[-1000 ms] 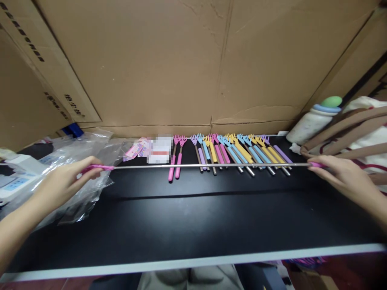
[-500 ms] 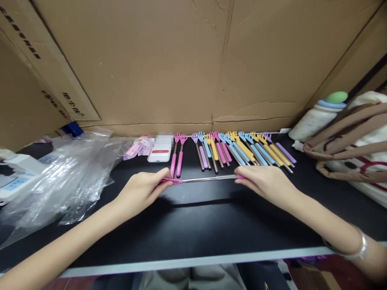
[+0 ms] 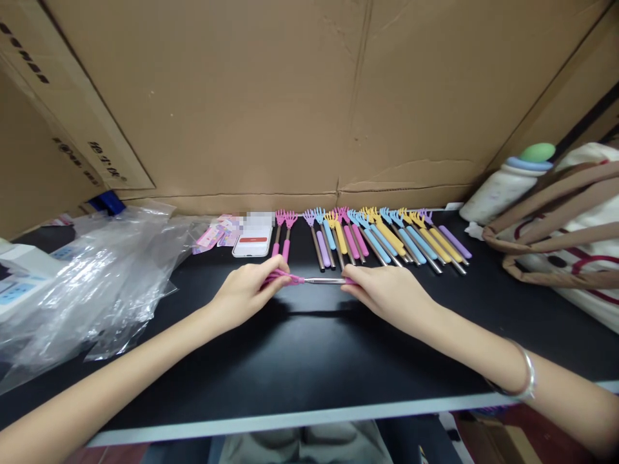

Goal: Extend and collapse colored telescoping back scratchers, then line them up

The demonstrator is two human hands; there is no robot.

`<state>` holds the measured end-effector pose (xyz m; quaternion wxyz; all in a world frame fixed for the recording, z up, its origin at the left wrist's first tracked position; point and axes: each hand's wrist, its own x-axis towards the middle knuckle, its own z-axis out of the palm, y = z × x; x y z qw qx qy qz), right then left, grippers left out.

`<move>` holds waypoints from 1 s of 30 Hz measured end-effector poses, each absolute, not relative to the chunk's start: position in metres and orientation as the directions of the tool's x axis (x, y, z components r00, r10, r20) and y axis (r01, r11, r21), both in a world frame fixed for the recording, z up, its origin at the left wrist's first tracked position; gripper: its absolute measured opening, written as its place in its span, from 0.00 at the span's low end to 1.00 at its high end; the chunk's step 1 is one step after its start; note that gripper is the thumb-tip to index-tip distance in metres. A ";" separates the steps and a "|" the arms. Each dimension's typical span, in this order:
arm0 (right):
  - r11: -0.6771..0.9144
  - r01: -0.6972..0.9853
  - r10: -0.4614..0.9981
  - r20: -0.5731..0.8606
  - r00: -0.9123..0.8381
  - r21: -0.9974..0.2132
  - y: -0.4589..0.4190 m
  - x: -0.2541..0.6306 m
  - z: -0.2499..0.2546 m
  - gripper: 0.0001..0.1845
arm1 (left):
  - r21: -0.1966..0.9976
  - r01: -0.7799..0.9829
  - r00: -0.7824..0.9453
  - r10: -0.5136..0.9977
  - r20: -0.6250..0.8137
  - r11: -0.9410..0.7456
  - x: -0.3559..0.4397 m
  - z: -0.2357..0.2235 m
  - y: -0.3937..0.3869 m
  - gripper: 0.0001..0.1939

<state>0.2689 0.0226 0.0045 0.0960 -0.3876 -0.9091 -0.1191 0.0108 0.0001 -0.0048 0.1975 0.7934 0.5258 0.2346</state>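
Between my hands, above the black table, a pink telescopic back scratcher (image 3: 324, 281) is held level. My left hand (image 3: 249, 287) is closed around its pink claw end. My right hand (image 3: 387, 290) grips the pink handle end, which the fingers mostly hide. A short length of metal rod shows between the hands. Just behind my left hand lie two pink back scratchers (image 3: 287, 235), claws toward the cardboard. Farther right, beyond my right hand, is a row of back scratchers (image 3: 382, 238) in purple, blue, yellow and pink.
Clear plastic bags (image 3: 120, 277) are heaped at the left, beside a white device (image 3: 24, 277). A phone (image 3: 253, 235) and pink printed cards (image 3: 217, 233) lie near the cardboard wall (image 3: 242, 96). A white bottle (image 3: 505, 187) and a fabric bag (image 3: 570, 232) stand on the right.
My hands have come closer together, the right moving left and the left slightly right. The rod between them has become shorter as the back scratcher slides in.
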 end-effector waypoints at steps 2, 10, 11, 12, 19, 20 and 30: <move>0.666 0.733 0.687 0.269 -0.675 0.140 0.026 0.265 0.006 0.11 | 0.612 0.709 0.320 0.933 0.164 -0.351 0.007 -0.006 0.006 0.12; 0.724 0.689 0.661 0.297 -0.689 -0.013 0.031 0.260 -0.002 0.12 | 0.692 0.657 0.139 0.950 0.280 -0.301 -0.005 -0.004 0.007 0.13; 0.732 0.680 0.660 0.285 -0.695 -0.038 0.029 0.262 -0.003 0.12 | 0.691 0.661 0.128 0.951 0.280 -0.293 -0.005 -0.005 0.006 0.13; 0.739 0.670 0.659 0.273 -0.700 -0.065 0.028 0.263 -0.004 0.12 | 0.703 0.651 0.123 0.954 0.274 -0.286 -0.005 -0.005 0.005 0.13; 0.727 0.645 0.686 0.214 -0.695 -0.234 0.027 0.265 -0.011 0.14 | 0.851 0.460 0.112 0.968 0.226 -0.253 -0.002 -0.014 0.001 0.12; 0.719 0.647 0.694 0.208 -0.689 -0.256 0.028 0.265 -0.012 0.14 | 0.863 0.438 0.111 0.968 0.226 -0.252 -0.001 -0.015 0.001 0.12; 0.663 0.646 0.732 0.148 -0.665 -0.379 0.030 0.265 -0.016 0.14 | 0.909 0.367 0.076 0.980 0.181 -0.197 0.004 -0.021 0.002 0.12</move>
